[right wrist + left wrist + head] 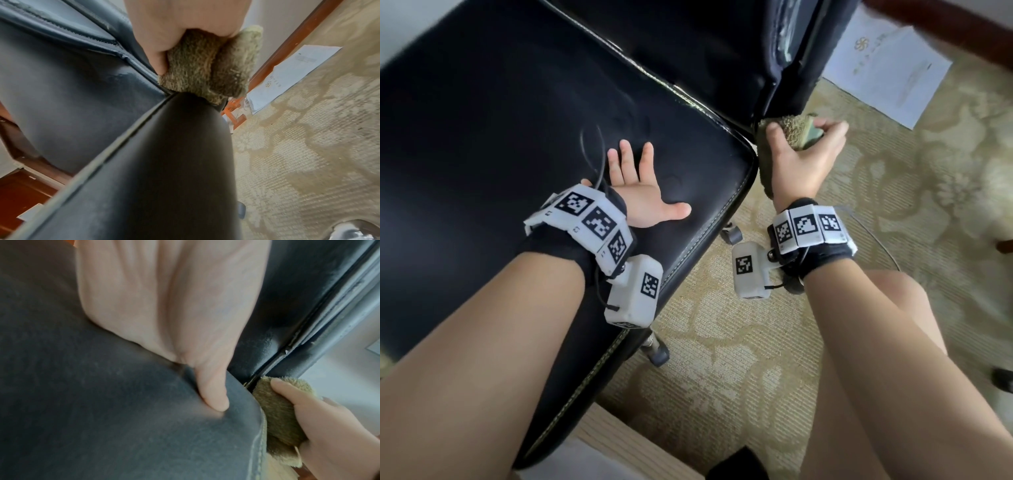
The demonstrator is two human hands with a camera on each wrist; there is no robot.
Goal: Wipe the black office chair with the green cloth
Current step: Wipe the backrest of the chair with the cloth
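Observation:
The black office chair (pixel 517 137) fills the left of the head view, seat towards me and backrest (pixel 722 44) at the top. My left hand (pixel 640 185) lies flat on the seat, fingers spread, thumb (pixel 213 392) pressing into the leather. My right hand (pixel 804 150) grips the bunched green cloth (pixel 791 132) at the seat's far right corner, where seat meets backrest. In the right wrist view the cloth (pixel 205 65) presses against the seat's side edge (pixel 164 146). The left wrist view shows the cloth (pixel 277 415) against the seat's stitched rim.
Patterned beige carpet (pixel 774 342) lies to the right of the chair. A white sheet of paper (pixel 887 68) rests on the floor by a reddish wooden edge (pixel 945 27). Chair casters (pixel 659 354) stick out under the seat. My bare knee (pixel 893 301) is at the right.

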